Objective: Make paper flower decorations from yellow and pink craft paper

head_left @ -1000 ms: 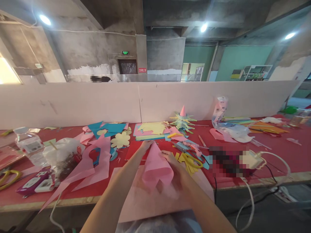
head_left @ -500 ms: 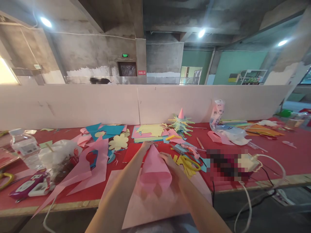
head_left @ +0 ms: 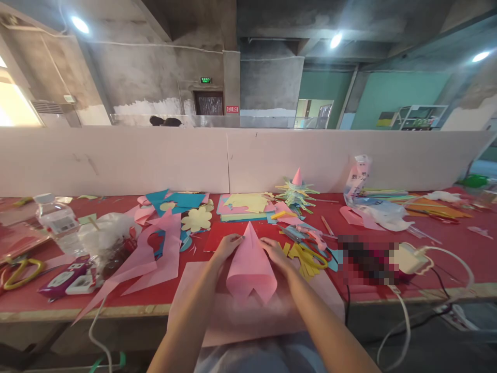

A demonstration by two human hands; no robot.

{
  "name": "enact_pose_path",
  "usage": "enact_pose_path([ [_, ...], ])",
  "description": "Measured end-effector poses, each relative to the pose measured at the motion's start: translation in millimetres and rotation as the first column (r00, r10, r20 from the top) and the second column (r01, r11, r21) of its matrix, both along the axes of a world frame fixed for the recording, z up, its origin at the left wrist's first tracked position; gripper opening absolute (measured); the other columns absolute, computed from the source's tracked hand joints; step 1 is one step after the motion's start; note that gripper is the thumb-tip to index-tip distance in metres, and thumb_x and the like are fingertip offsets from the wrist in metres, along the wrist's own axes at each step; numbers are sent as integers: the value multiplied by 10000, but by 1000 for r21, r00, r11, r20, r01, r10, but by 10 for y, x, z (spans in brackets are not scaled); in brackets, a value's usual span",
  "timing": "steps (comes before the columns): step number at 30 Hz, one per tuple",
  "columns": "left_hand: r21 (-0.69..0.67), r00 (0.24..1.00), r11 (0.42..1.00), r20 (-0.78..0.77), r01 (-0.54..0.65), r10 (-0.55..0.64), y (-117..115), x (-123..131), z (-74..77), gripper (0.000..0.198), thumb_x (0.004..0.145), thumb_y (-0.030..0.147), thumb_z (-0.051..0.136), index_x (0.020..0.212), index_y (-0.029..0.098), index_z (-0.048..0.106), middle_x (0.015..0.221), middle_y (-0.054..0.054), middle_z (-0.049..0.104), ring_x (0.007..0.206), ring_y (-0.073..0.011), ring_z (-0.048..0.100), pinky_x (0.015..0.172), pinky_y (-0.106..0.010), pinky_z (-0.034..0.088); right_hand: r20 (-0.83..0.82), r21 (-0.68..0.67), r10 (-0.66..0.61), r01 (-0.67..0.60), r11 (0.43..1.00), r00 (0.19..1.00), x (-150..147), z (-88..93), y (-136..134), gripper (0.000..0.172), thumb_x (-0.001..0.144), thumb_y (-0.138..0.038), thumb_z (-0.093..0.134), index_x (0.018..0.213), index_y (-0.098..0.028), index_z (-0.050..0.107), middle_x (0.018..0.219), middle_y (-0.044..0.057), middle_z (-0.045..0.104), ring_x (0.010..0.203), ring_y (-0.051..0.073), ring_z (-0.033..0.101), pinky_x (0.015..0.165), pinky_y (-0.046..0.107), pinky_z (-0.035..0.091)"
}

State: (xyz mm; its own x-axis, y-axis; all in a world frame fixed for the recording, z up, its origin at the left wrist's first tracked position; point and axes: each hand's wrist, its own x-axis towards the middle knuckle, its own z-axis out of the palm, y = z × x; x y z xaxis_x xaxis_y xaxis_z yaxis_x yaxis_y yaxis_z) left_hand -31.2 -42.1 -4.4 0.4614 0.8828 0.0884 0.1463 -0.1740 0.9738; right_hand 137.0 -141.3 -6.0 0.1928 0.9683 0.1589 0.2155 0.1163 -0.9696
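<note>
A pink paper cone [head_left: 251, 267] lies between my hands, its point facing away from me and its open, notched end facing me. My left hand [head_left: 230, 246] grips its left side near the tip, fingers curled at the edge. On the opposite side, my right hand [head_left: 275, 252] holds the paper with bent fingers. Beneath the cone is a large pink sheet [head_left: 248, 324] at the table's front edge. A red sheet [head_left: 219, 234] lies just past my left hand. Yellow-handled scissors [head_left: 319, 259] rest among yellow paper strips [head_left: 305, 268] to the right.
A fringed paper tree [head_left: 297, 192] with a pink cone top stands at the back. Pink scraps [head_left: 166, 259], a flower cutout [head_left: 196, 220], a bottle [head_left: 58, 223] and a purple device [head_left: 66, 277] are leftward. A pink glue gun [head_left: 316, 239] and cables [head_left: 446, 251] lie rightward.
My left hand has moved from the cone's tip to its left side, so the tip now shows. The cone's front end looks more open and sharply notched. The view has shifted slightly.
</note>
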Motion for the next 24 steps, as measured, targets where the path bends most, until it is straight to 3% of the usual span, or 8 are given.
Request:
enact_pose_path([
  [4,20,999,1000,38,18,-18,-50,31,9,405,605,523,657,680,127,615,595,8,565,577,-122,494,536,-223,332,59,47,-54,52,998,997,16,15,-1,333,765,-499,463,703,-187,562,637,-14,536,581,132,451,533,230,325],
  [10,-14,985,987,69,161,-160,-149,41,56,427,626,546,645,675,124,600,563,13,534,523,-103,470,521,-223,340,135,101,-157,144,984,978,126,127,202,442,771,-588,435,577,-194,483,553,-10,492,584,156,451,564,254,321],
  [15,-28,972,975,83,222,-219,-168,12,97,388,623,503,671,657,123,600,585,10,531,545,-100,468,533,-223,337,153,97,-117,103,990,981,145,213,393,467,776,-607,408,570,-201,507,532,-16,492,543,148,455,533,252,323],
  [20,-38,962,963,67,267,-264,-199,12,104,352,640,466,669,679,119,625,598,0,551,554,-110,483,541,-235,340,177,122,-43,22,992,983,169,235,466,397,767,-540,462,698,-194,645,739,29,629,726,181,553,672,266,385],
  [24,-23,962,964,70,266,-264,-187,11,91,337,649,453,664,698,121,632,623,-4,565,571,-114,494,556,-239,346,186,132,-50,25,991,981,176,209,472,392,771,-529,460,730,-193,658,754,39,636,746,190,560,691,278,387],
])
